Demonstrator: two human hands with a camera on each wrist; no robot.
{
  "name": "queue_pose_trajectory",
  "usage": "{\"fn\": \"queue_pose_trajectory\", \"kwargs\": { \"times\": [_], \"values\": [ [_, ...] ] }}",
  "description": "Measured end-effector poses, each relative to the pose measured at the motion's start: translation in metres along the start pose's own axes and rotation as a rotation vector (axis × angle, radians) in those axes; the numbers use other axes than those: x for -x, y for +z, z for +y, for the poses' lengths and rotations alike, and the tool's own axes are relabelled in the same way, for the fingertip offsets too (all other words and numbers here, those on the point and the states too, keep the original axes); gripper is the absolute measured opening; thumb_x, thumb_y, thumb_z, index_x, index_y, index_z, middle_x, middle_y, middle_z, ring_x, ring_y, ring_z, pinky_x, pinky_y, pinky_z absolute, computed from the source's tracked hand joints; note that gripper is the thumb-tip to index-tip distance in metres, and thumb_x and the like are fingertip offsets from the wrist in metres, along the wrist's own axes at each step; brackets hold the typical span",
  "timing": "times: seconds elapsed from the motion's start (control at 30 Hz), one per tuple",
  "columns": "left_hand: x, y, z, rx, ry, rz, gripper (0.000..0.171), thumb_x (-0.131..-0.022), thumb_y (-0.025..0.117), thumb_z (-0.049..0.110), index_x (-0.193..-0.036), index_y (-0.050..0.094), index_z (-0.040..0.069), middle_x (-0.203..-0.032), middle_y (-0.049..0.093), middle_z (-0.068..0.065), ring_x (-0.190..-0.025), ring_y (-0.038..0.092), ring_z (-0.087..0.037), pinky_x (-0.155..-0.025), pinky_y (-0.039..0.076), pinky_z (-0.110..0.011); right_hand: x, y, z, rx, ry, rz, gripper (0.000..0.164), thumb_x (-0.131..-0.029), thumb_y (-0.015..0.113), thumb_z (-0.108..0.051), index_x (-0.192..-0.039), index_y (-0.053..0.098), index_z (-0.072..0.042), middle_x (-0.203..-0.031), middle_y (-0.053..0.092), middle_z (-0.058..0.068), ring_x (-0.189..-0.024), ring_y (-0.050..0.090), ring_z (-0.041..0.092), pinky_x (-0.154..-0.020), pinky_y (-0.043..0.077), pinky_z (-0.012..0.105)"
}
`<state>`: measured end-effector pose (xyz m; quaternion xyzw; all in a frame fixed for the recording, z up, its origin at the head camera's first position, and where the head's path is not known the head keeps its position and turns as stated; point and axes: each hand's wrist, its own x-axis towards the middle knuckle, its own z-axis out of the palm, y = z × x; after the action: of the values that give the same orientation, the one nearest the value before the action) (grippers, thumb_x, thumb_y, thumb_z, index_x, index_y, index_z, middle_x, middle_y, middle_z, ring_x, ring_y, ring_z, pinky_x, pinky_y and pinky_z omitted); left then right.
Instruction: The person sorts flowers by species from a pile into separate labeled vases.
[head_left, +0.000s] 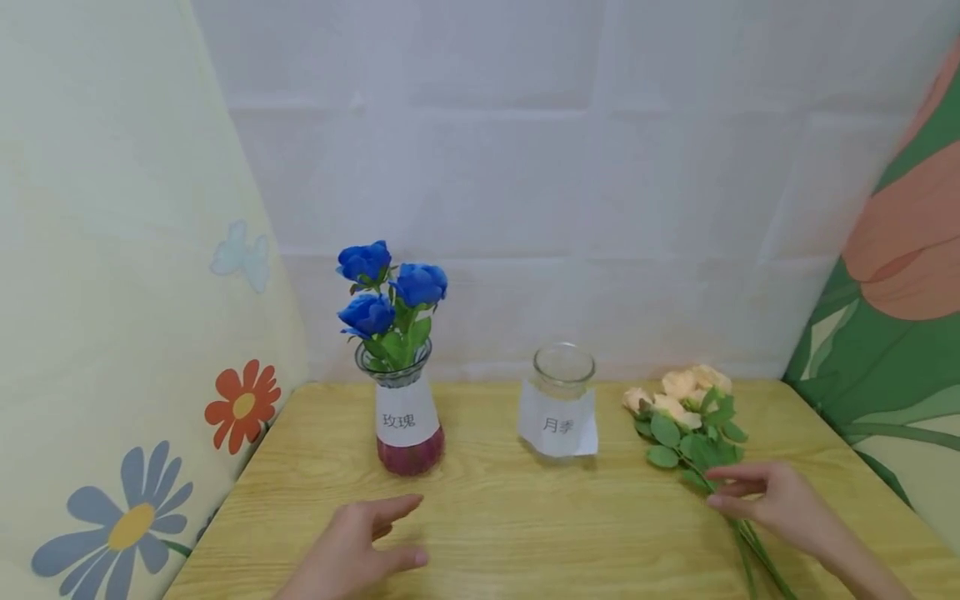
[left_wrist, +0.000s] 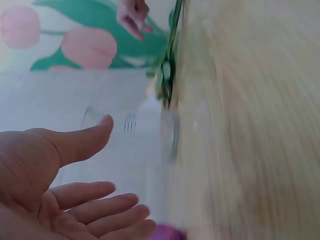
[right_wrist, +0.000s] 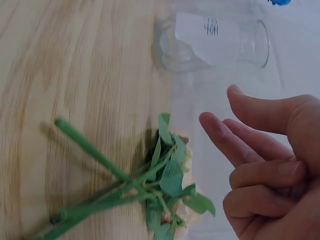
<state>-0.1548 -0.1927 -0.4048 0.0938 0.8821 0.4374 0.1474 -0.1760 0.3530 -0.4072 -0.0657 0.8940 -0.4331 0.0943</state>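
My right hand [head_left: 772, 504] hovers over the stems [head_left: 750, 546] of several peach-coloured flowers [head_left: 682, 396] lying on the table. In the right wrist view the thumb and forefinger stand apart with nothing between them, while the other fingers curl loosely. The green leaves [right_wrist: 170, 177] and stems lie below that hand. My left hand [head_left: 360, 542] is held over the table's front left part, thumb spread from the fingers and holding nothing. Nearest to it stands a vase [head_left: 411, 450] with purple-red liquid, a paper label and three blue flowers [head_left: 367, 315].
A clear glass vase [head_left: 564, 365] with a white paper label [head_left: 558, 421] stands mid-table, between the blue flowers and the peach ones. The wooden table [head_left: 495, 517] backs onto a white cloth [head_left: 465, 167]. Flower-printed cloths [head_left: 112, 250] hang at both sides.
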Motion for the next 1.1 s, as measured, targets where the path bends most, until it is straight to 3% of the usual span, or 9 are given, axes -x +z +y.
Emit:
{"fn": "queue_pose_trajectory", "kwargs": {
  "times": [0.07, 0.13, 0.27, 0.43, 0.6, 0.7, 0.9, 1.1],
  "values": [
    [-0.005, 0.012, 0.009, 0.04, 0.11, -0.01, 0.075, -0.087, 0.089, 0.034, -0.148, 0.059, 0.0, -0.15, 0.057, -0.02, -0.126, 0.059, -0.053, -0.102, 0.049, -0.063, -0.001, -0.006, 0.005, 0.014, -0.015, -0.023, 0.048, -0.098, 0.078, -0.02, -0.132, 0.066, 0.011, -0.112, 0.076, 0.019, -0.097, 0.074, 0.022, -0.079, 0.062, 0.041],
    [-0.014, 0.024, 0.017, 0.045, 0.215, 0.026, 0.079, -0.087, 0.089, 0.035, -0.15, 0.057, 0.001, -0.151, 0.056, -0.02, -0.129, 0.057, -0.052, -0.104, 0.048, -0.062, -0.003, -0.01, 0.01, 0.028, -0.031, -0.03, 0.046, -0.097, 0.079, -0.019, -0.129, 0.068, 0.011, -0.11, 0.077, 0.018, -0.094, 0.075, 0.021, -0.077, 0.062, 0.038],
    [-0.046, 0.041, 0.032, 0.021, 0.333, 0.128, 0.084, -0.084, 0.091, 0.035, -0.151, 0.055, 0.0, -0.152, 0.055, -0.02, -0.131, 0.057, -0.046, -0.103, 0.05, -0.059, -0.01, -0.013, 0.015, 0.064, -0.049, -0.026, 0.043, -0.094, 0.081, -0.018, -0.124, 0.071, 0.011, -0.101, 0.079, 0.014, -0.09, 0.075, 0.021, -0.073, 0.061, 0.031],
    [-0.09, 0.055, 0.047, 0.045, 0.353, 0.193, 0.093, -0.082, 0.093, 0.035, -0.156, 0.048, 0.0, -0.157, 0.049, -0.018, -0.135, 0.055, -0.043, -0.105, 0.05, -0.054, -0.018, -0.013, 0.019, 0.105, -0.049, -0.018, 0.044, -0.092, 0.083, -0.017, -0.123, 0.071, 0.011, -0.098, 0.079, 0.012, -0.087, 0.075, 0.024, -0.071, 0.061, 0.033],
    [-0.124, 0.07, 0.056, 0.073, 0.328, 0.191, 0.101, -0.081, 0.094, 0.034, -0.161, 0.04, 0.003, -0.163, 0.04, -0.016, -0.136, 0.052, -0.049, -0.108, 0.048, -0.054, -0.021, -0.014, 0.027, 0.14, -0.045, 0.006, 0.044, -0.09, 0.086, -0.019, -0.12, 0.073, 0.01, -0.096, 0.079, 0.012, -0.086, 0.075, 0.024, -0.07, 0.061, 0.032],
    [-0.141, 0.077, 0.059, 0.069, 0.321, 0.197, 0.104, -0.08, 0.095, 0.033, -0.162, 0.038, 0.002, -0.164, 0.039, -0.015, -0.139, 0.051, -0.044, -0.109, 0.047, -0.052, -0.023, -0.018, 0.032, 0.147, -0.032, 0.012, 0.044, -0.089, 0.086, -0.02, -0.118, 0.073, 0.011, -0.094, 0.079, 0.011, -0.084, 0.075, 0.024, -0.069, 0.061, 0.032],
    [-0.168, 0.085, 0.062, 0.102, 0.289, 0.208, 0.107, -0.081, 0.095, 0.032, -0.164, 0.032, 0.005, -0.167, 0.035, -0.011, -0.147, 0.043, -0.035, -0.115, 0.042, -0.051, -0.026, -0.025, 0.04, 0.182, 0.049, 0.063, 0.043, -0.09, 0.086, -0.022, -0.118, 0.075, 0.009, -0.097, 0.079, 0.014, -0.085, 0.075, 0.024, -0.071, 0.061, 0.038],
    [-0.184, 0.088, 0.064, 0.177, 0.305, 0.182, 0.106, -0.082, 0.094, 0.03, -0.165, 0.032, 0.006, -0.169, 0.031, -0.008, -0.151, 0.036, -0.03, -0.118, 0.038, -0.049, -0.027, -0.023, 0.043, 0.221, 0.091, 0.08, 0.043, -0.089, 0.087, -0.024, -0.117, 0.076, 0.007, -0.103, 0.078, 0.018, -0.087, 0.073, 0.025, -0.071, 0.059, 0.04]
  ]
}}
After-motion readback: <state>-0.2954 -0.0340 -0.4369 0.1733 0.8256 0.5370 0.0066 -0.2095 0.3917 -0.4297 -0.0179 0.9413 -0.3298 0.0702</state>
